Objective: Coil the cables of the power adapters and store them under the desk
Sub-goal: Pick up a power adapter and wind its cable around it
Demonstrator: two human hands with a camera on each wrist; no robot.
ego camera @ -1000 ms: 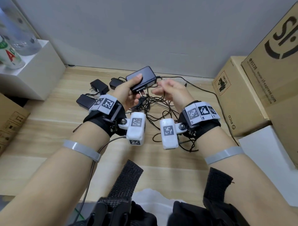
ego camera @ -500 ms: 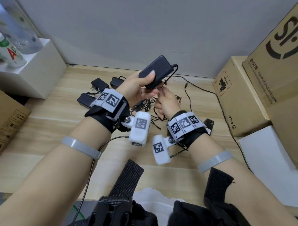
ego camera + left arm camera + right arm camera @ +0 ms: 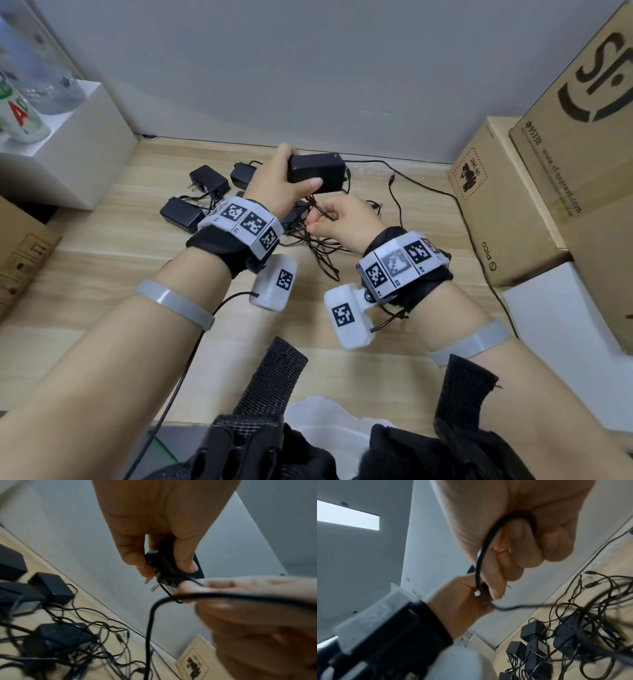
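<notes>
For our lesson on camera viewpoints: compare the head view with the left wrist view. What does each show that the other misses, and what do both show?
Only the head view shows both marker-covered wristbands, the white box with plastic bottles and the stacked brown cardboard cartons.

Only the left wrist view shows the two metal plug prongs of the held adapter.

Both show the left hand gripping the black rectangular power adapter, the right hand pinching its thin black cable, and spare adapters in tangled cables on the wooden floor.

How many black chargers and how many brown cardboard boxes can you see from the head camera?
Black chargers: 4 plainly seen, one of them in the left hand; more may hide under the cables.
Cardboard boxes: 3
Total: 7
</notes>
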